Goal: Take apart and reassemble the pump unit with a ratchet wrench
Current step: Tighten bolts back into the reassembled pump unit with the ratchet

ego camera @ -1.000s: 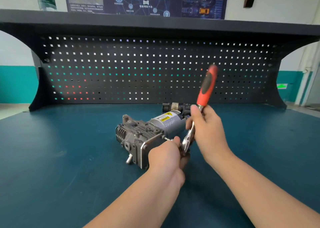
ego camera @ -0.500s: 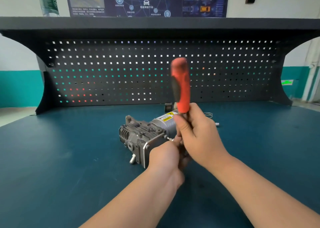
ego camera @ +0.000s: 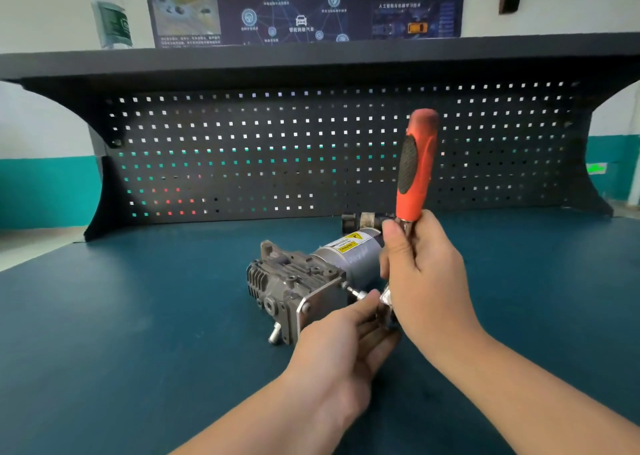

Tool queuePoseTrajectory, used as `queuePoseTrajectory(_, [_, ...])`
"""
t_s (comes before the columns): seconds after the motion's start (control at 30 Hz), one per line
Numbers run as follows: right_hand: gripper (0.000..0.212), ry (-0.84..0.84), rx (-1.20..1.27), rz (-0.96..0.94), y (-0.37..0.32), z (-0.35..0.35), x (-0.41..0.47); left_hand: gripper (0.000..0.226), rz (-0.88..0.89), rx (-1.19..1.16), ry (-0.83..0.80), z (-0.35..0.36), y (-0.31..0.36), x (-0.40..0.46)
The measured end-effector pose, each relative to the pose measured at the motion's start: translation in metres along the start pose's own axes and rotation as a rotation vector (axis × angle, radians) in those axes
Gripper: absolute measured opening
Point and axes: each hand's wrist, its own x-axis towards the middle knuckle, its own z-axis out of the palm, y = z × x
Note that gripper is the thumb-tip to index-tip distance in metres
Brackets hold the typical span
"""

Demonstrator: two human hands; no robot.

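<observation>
The pump unit (ego camera: 304,281) lies on the blue table (ego camera: 138,316), looking whole, while the right hand (ego camera: 426,281) grips the ratchet wrench (ego camera: 415,167) and the left hand (ego camera: 346,337) pinches its tip at a bolt, so most work seems left.

Hidden, cropped or unreadable parts

Covering the ratchet wrench (ego camera: 414,170) below its red grip with the right hand (ego camera: 424,281), hiding head and shank apart from a metal glint at the palm; masking the driven end of the bit at the pump unit (ego camera: 304,281) with the left hand (ego camera: 341,342); blocking the motor's far end and the small parts (ego camera: 360,221) behind it; cutting off the bottle (ego camera: 110,15) top and the poster (ego camera: 304,4) at the upper edge; blurring poster text and the yellow label (ego camera: 349,241) beyond reading
</observation>
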Motion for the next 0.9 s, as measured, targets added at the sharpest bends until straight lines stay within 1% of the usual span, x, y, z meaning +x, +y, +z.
queuePoseTrajectory(0.07, [0.025, 0.042, 0.059, 0.153, 0.005, -0.001, 0.005, 0.011, 0.021, 0.003, 0.014, 0.000, -0.002, 0.001])
queuePoseTrajectory(0.13, [0.028, 0.102, 0.172, 0.426, 0.016, -0.002, 0.012, 0.008, 0.036, -0.008, 0.028, 0.001, -0.004, 0.001])
queuePoseTrajectory(0.2, [0.026, 0.152, 0.461, 0.804, 0.026, -0.002, 0.018, 0.007, 0.050, -0.018, 0.030, 0.001, -0.004, 0.000])
queuePoseTrajectory(0.23, [0.025, 0.166, 0.628, 0.960, 0.029, -0.002, 0.019, 0.008, 0.057, -0.025, 0.026, 0.002, -0.004, 0.000])
queuePoseTrajectory(0.27, [0.024, 0.179, 0.761, 1.055, 0.031, -0.002, 0.019, 0.009, 0.065, -0.032, 0.021, 0.003, -0.003, 0.000])
queuePoseTrajectory(0.3, [0.024, 0.182, 0.824, 1.093, 0.032, -0.003, 0.019, 0.010, 0.074, -0.034, 0.017, 0.004, -0.003, -0.001])
queuePoseTrajectory(0.33, [0.024, 0.168, 0.813, 1.070, 0.032, -0.003, 0.019, 0.011, 0.083, -0.026, 0.015, 0.005, -0.003, -0.002])
queuePoseTrajectory(0.37, [0.024, 0.147, 0.744, 0.983, 0.031, -0.003, 0.019, 0.012, 0.091, -0.011, 0.015, 0.005, -0.003, -0.003])
queuePoseTrajectory(0.4, [0.023, 0.117, 0.633, 0.838, 0.028, -0.003, 0.019, 0.014, 0.098, 0.007, 0.019, 0.005, -0.003, -0.003])
queuePoseTrajectory(0.47, [0.023, 0.040, 0.370, 0.457, 0.017, -0.004, 0.016, 0.015, 0.104, 0.029, 0.022, 0.005, -0.004, -0.003])
queuePoseTrajectory(0.53, [0.021, -0.046, 0.237, 0.102, 0.007, -0.006, 0.009, 0.014, 0.097, 0.033, -0.001, 0.006, -0.003, -0.003])
queuePoseTrajectory(0.57, [0.019, -0.106, 0.215, -0.016, 0.004, -0.006, 0.006, 0.014, 0.093, 0.028, -0.014, 0.007, -0.003, -0.003])
queuePoseTrajectory(0.6, [0.018, -0.156, 0.200, -0.088, 0.002, -0.005, 0.003, 0.015, 0.093, 0.019, -0.021, 0.006, -0.002, -0.003])
queuePoseTrajectory(0.63, [0.018, -0.177, 0.191, -0.113, 0.002, -0.004, 0.002, 0.015, 0.096, 0.011, -0.018, 0.006, -0.002, -0.003])
queuePoseTrajectory(0.67, [0.018, -0.167, 0.194, -0.094, 0.003, -0.003, 0.002, 0.015, 0.101, 0.006, -0.009, 0.006, -0.002, -0.002])
queuePoseTrajectory(0.7, [0.019, -0.134, 0.206, -0.030, 0.005, -0.002, 0.004, 0.015, 0.103, 0.003, 0.003, 0.006, -0.002, -0.002])
queuePoseTrajectory(0.73, [0.019, -0.086, 0.228, 0.079, 0.008, -0.001, 0.007, 0.013, 0.101, 0.002, 0.018, 0.006, -0.001, -0.002])
queuePoseTrajectory(0.77, [0.020, -0.032, 0.270, 0.236, 0.012, 0.000, 0.010, 0.012, 0.098, 0.001, 0.031, 0.006, -0.001, -0.002])
queuePoseTrajectory(0.8, [0.020, 0.028, 0.352, 0.437, 0.016, 0.002, 0.013, 0.010, 0.097, -0.003, 0.040, 0.007, 0.000, -0.003])
queuePoseTrajectory(0.87, [0.021, 0.135, 0.628, 0.850, 0.023, 0.003, 0.016, 0.011, 0.090, -0.009, 0.051, 0.007, 0.001, -0.003])
queuePoseTrajectory(0.9, [0.021, 0.169, 0.740, 0.971, 0.026, 0.004, 0.016, 0.013, 0.086, -0.009, 0.046, 0.007, 0.001, -0.003])
